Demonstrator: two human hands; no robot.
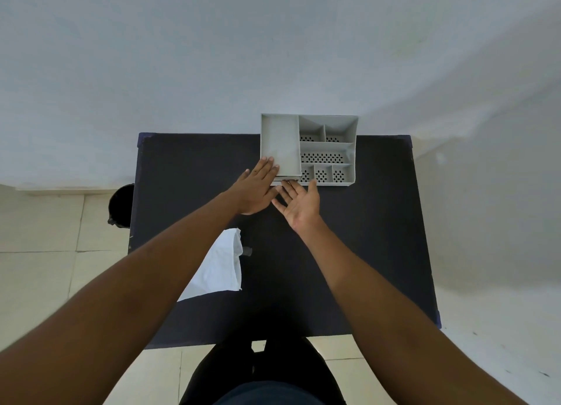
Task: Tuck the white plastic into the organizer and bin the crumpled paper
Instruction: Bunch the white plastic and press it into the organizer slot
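Grey organizer (308,149) meets my fingertips: my left hand (256,190) lies flat on its near-left corner, fingers together; my right hand (300,204) is open, palm up, fingers spread, at its near edge. White plastic (220,268) lies near-left on the table (364,237); a bin (123,205) stands left.

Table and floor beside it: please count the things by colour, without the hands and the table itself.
Grey: 1, the organizer
White: 1, the white sheet lying under the left arm
Black: 2, the bin on the floor and a small dark object beside the sheet
Total: 4
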